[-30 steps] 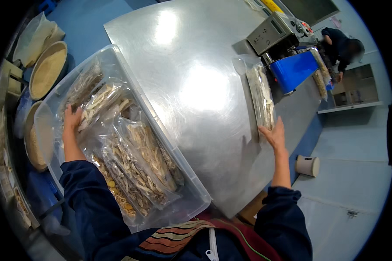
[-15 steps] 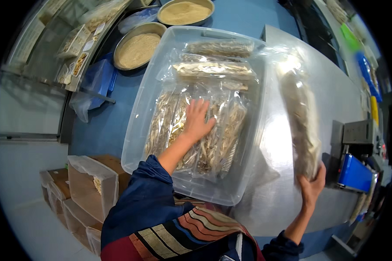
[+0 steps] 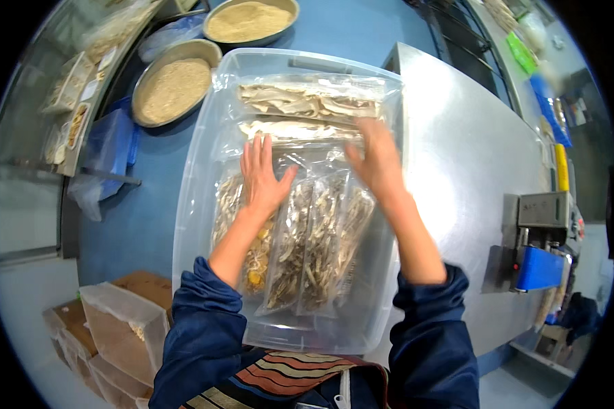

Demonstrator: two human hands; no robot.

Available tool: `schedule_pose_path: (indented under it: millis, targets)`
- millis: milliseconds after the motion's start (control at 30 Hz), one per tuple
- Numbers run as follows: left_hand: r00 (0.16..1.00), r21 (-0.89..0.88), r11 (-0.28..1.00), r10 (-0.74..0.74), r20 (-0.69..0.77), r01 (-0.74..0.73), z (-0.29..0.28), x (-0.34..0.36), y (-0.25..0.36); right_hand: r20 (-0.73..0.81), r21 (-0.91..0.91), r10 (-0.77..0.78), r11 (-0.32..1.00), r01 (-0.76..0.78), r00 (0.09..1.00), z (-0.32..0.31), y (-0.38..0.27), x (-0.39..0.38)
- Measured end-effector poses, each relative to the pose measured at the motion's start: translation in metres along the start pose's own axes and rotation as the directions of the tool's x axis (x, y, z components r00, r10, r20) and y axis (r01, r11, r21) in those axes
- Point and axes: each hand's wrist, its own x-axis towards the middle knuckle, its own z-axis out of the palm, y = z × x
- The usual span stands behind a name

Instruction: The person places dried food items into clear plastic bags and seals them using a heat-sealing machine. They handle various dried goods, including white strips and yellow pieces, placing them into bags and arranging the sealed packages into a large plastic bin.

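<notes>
Now the left hand (image 3: 260, 183), fingers spread, lies over clear packs of brown dried pieces (image 3: 292, 262) in the translucent plastic tub (image 3: 196, 198). At twelve o'clock, a long clear-plastic pack of pale dried slices (image 3: 307, 101) has apparently just joined them; at its four o'clock end the right hand (image 3: 381, 163) blurs, its fingers' hold impossible to tell, back from the silver metal counter (image 3: 457, 150) at three o'clock.

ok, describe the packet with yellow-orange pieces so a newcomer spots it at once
Go to the big clear tub left of the steel table. In its nearer part, packets lie lengthwise; find the one showing just right of the left forearm. That packet shows yellow-orange pieces; its neighbours look brown and cream.
</notes>
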Motion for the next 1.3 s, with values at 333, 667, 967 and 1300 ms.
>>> schedule_pose_path:
  millis: [333, 667, 967, 1300]
  targets:
    - [0.937, 0.309, 0.887, 0.306, 0.166, -0.344, 0.107, 0.122, 0.032, -0.119, -0.084, 0.619, 0.773, -0.629, 0.776, -0.116, -0.098, -0.312]
    - [0.841, 0.176, 0.841, 0.532, -0.095, -0.512, 0.066, 0.041, 0.126, -0.247, 0.072, 0.831, 0.529, -0.846, 0.499, -0.166, -0.160, -0.495]
    - [0.254, -0.529, 0.818, 0.574, 0.779, -0.226, 0.054, -0.447, 0.373, -0.223, 0.059, 0.969, 0.122, -0.991, 0.106, -0.241, -0.241, -0.780]
    - [0.158, -0.548, 0.807, 0.584, 0.796, -0.219, 0.117, -0.515, 0.562, -0.388, 0.214, 0.920, 0.030, -0.976, -0.057, -0.376, -0.172, -0.892]
